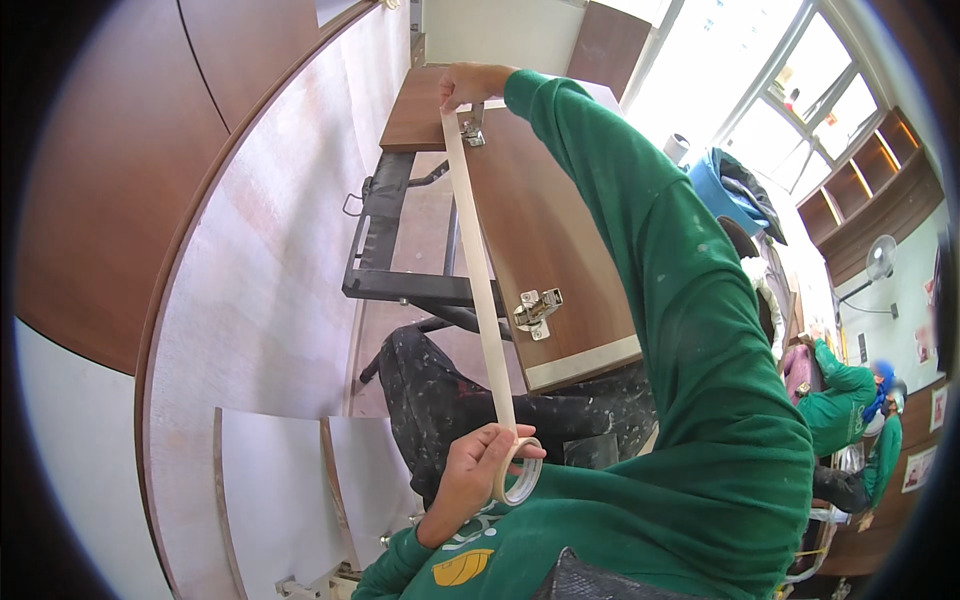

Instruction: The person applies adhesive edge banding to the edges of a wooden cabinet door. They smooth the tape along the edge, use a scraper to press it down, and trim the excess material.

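Observation:
My left hand point(470, 475) is closed round a roll of masking tape point(523, 474), low and close to my body. From the roll, a long cream strip of tape point(476, 260) runs taut, up and away. My right hand point(473, 85), arm stretched far forward, pinches the strip's far end. Beside the strip lies a brown wood-grain panel point(560, 220), apparently a cabinet door. Two metal hinges are on it: a near hinge point(538, 312) and a far hinge point(472, 128) close to my right hand. A pale strip point(585, 363) crosses the panel's near end.
A black metal work stand point(410, 285) is under and left of the panel. White panels point(280, 490) stand at lower left, by a brown and white cabinet wall point(110, 170). At right, people in green point(845, 395) work near a fan point(881, 258); a blue container point(725, 190) stands nearer.

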`<control>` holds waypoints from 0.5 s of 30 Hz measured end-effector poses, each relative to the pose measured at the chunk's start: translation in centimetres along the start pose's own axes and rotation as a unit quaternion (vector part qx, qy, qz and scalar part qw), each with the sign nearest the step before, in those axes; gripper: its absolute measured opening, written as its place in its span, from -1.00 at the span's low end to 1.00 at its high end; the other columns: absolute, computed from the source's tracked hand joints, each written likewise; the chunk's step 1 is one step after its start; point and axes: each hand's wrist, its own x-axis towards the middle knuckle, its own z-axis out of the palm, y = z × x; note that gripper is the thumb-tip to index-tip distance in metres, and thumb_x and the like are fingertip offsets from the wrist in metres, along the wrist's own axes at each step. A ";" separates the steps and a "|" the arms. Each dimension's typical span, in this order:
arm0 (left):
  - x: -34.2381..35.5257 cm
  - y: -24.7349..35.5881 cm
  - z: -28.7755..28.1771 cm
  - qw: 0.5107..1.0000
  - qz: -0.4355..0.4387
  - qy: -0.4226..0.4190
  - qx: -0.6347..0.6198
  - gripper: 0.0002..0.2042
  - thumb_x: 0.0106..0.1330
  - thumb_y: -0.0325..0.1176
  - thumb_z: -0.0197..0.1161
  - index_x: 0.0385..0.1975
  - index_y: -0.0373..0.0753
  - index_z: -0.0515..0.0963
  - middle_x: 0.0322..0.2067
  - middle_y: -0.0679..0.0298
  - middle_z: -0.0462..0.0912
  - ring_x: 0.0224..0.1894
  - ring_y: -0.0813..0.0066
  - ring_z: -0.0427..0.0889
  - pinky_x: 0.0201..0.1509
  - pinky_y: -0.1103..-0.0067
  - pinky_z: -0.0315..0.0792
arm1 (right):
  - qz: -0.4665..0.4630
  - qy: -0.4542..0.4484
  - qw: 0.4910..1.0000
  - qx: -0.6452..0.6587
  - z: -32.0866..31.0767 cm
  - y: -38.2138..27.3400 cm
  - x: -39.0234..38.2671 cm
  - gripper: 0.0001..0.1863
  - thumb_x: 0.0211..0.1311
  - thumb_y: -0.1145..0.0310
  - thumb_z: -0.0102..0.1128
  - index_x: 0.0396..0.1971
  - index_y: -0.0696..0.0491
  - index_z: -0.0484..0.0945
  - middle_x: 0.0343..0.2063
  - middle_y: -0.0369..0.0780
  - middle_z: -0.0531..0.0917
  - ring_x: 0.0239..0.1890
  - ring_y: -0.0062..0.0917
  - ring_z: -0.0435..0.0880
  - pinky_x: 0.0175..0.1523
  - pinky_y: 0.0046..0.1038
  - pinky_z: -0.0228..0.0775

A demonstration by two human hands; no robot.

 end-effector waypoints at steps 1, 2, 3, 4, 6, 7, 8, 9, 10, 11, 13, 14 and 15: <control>0.2 0.8 0.2 1.000 -0.002 -0.002 0.002 -0.63 0.57 -0.22 -0.01 0.06 -0.43 0.53 -0.17 0.13 0.72 -0.12 0.48 0.71 -0.09 0.63 0.55 | 0.019 -0.006 1.000 0.002 0.4 0.3 0.4 -0.81 0.14 0.26 0.41 -0.30 0.03 0.73 -0.40 -0.30 0.72 -0.34 -0.59 0.66 -0.23 -0.41 0.48; 0.3 1.7 0.5 1.000 -0.002 0.011 -0.013 -0.61 0.57 -0.22 -0.05 0.08 -0.45 0.52 -0.19 0.13 0.74 -0.15 0.54 0.69 -0.10 0.66 0.53 | 0.038 -0.012 0.999 0.003 0.5 0.8 0.7 -0.81 0.14 0.27 0.42 -0.30 0.02 0.73 -0.39 -0.31 0.72 -0.34 -0.59 0.66 -0.22 -0.42 0.48; 0.7 1.8 0.3 1.000 0.006 0.006 -0.024 -0.61 0.56 -0.22 -0.05 0.07 -0.45 0.52 -0.19 0.13 0.74 -0.17 0.55 0.69 -0.11 0.67 0.52 | 0.058 -0.018 0.998 0.004 0.6 1.3 1.0 -0.82 0.14 0.27 0.42 -0.30 0.01 0.73 -0.39 -0.31 0.72 -0.34 -0.59 0.67 -0.22 -0.43 0.49; 0.9 1.9 0.0 0.999 0.015 0.003 -0.033 -0.60 0.56 -0.22 -0.06 0.07 -0.46 0.52 -0.20 0.14 0.74 -0.18 0.56 0.69 -0.12 0.68 0.51 | 0.066 -0.027 0.997 0.005 0.4 1.4 1.4 -0.81 0.13 0.27 0.42 -0.29 0.01 0.72 -0.39 -0.31 0.72 -0.34 -0.60 0.67 -0.22 -0.44 0.49; 1.3 2.2 -0.4 0.999 0.014 -0.006 -0.043 -0.60 0.55 -0.22 -0.06 0.07 -0.46 0.52 -0.21 0.14 0.75 -0.20 0.58 0.68 -0.14 0.69 0.49 | 0.083 -0.044 0.996 0.007 -0.1 2.0 1.7 -0.81 0.12 0.27 0.43 -0.29 0.00 0.72 -0.38 -0.32 0.73 -0.34 -0.61 0.69 -0.22 -0.46 0.50; 1.4 2.4 -0.6 0.999 0.006 -0.007 -0.044 -0.59 0.55 -0.22 -0.07 0.07 -0.46 0.52 -0.21 0.14 0.75 -0.20 0.59 0.68 -0.15 0.69 0.48 | 0.095 -0.052 0.994 0.017 -0.2 1.7 1.9 -0.80 0.11 0.27 0.43 -0.29 0.00 0.72 -0.38 -0.32 0.73 -0.33 -0.61 0.70 -0.22 -0.46 0.51; 1.5 2.5 -0.7 0.999 -0.002 -0.009 -0.045 -0.59 0.54 -0.21 -0.07 0.08 -0.46 0.52 -0.21 0.14 0.75 -0.21 0.59 0.68 -0.16 0.70 0.47 | 0.107 -0.060 0.992 0.027 -0.3 1.5 2.0 -0.80 0.10 0.27 0.44 -0.30 0.01 0.72 -0.39 -0.32 0.74 -0.33 -0.61 0.71 -0.22 -0.46 0.51; 1.7 2.6 -0.8 0.999 -0.002 -0.008 -0.044 -0.57 0.54 -0.20 -0.08 0.07 -0.48 0.52 -0.22 0.09 0.75 -0.21 0.54 0.69 -0.18 0.69 0.48 | 0.120 -0.069 0.990 0.038 -0.5 1.4 2.1 -0.80 0.08 0.27 0.44 -0.30 0.01 0.73 -0.39 -0.32 0.74 -0.32 -0.60 0.72 -0.23 -0.46 0.52; 1.9 2.6 -0.8 0.999 -0.005 -0.007 -0.041 -0.56 0.54 -0.19 -0.08 0.06 -0.49 0.52 -0.23 0.05 0.75 -0.21 0.49 0.71 -0.20 0.68 0.49 | 0.118 -0.069 0.990 0.016 -0.7 1.3 2.1 -0.80 0.07 0.27 0.45 -0.31 0.01 0.73 -0.40 -0.32 0.74 -0.33 -0.60 0.73 -0.24 -0.46 0.52; 2.0 2.7 -0.9 0.999 -0.007 -0.006 -0.039 -0.55 0.53 -0.17 -0.08 0.05 -0.50 0.51 -0.23 0.00 0.75 -0.21 0.44 0.72 -0.21 0.68 0.49 | 0.116 -0.069 0.991 -0.005 -0.8 1.2 2.1 -0.79 0.06 0.27 0.46 -0.31 0.01 0.73 -0.42 -0.32 0.75 -0.33 -0.60 0.73 -0.25 -0.45 0.52; 2.6 2.4 -1.3 0.997 -0.027 -0.018 -0.070 -0.54 0.54 -0.16 -0.08 0.06 -0.50 0.51 -0.23 -0.01 0.75 -0.20 0.42 0.72 -0.23 0.68 0.50 | 0.115 -0.065 0.991 -0.021 -0.8 1.7 2.2 -0.79 0.04 0.27 0.47 -0.32 0.01 0.74 -0.44 -0.31 0.75 -0.34 -0.60 0.73 -0.27 -0.44 0.52; 2.9 2.3 -1.5 0.995 -0.038 -0.026 -0.085 -0.54 0.54 -0.16 -0.08 0.06 -0.50 0.51 -0.22 -0.01 0.75 -0.19 0.41 0.73 -0.24 0.68 0.51 | 0.116 -0.061 0.991 -0.016 -0.9 2.2 2.3 -0.78 0.03 0.27 0.47 -0.32 0.01 0.74 -0.45 -0.31 0.75 -0.35 -0.59 0.73 -0.29 -0.44 0.52; 3.0 2.4 -1.4 0.995 -0.039 -0.031 -0.088 -0.53 0.54 -0.15 -0.09 0.07 -0.50 0.51 -0.21 -0.01 0.74 -0.19 0.41 0.73 -0.24 0.68 0.51 | 0.118 -0.057 0.991 -0.011 -0.8 2.8 2.3 -0.78 0.02 0.26 0.47 -0.32 0.01 0.74 -0.46 -0.30 0.75 -0.35 -0.59 0.73 -0.30 -0.44 0.52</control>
